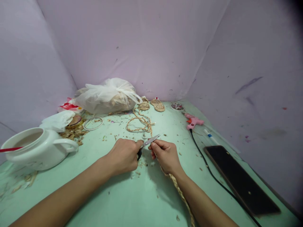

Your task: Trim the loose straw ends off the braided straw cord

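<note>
My left hand [124, 155] is closed round the black handles of a pair of scissors [148, 142], whose blades point right and up. My right hand [165, 154] is closed in a pinch right beside the blades, holding the end of a braided straw rope [180, 192]. That rope runs back under my right wrist toward the near table edge. Small straw clippings lie on the green table [142, 201] between and below both hands.
A loose braid coil [140, 123] lies beyond the hands, with a white plastic bag [107, 96] behind it. A white pot [35, 148] stands left. A pink glue gun [193, 121] with black cord and a dark flat slab [239, 179] are right.
</note>
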`<control>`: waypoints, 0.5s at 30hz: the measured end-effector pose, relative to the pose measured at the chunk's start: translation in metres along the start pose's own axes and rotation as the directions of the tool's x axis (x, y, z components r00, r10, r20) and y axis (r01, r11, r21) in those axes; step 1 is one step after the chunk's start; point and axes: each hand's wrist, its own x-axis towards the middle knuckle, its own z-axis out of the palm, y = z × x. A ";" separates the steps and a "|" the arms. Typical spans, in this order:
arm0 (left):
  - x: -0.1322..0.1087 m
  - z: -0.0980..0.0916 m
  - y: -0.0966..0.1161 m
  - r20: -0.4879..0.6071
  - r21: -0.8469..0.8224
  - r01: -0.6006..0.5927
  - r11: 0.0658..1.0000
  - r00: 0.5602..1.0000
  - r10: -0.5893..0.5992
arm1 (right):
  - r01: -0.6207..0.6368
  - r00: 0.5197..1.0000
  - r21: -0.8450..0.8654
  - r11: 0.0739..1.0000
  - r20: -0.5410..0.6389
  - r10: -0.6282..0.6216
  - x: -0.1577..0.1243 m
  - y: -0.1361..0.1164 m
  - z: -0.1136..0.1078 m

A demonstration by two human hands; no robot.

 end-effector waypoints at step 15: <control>0.006 0.001 -0.026 -0.211 -0.432 0.108 0.895 0.953 -0.217 | -0.100 0.995 0.210 0.972 -0.003 0.103 0.001 -0.004 0.004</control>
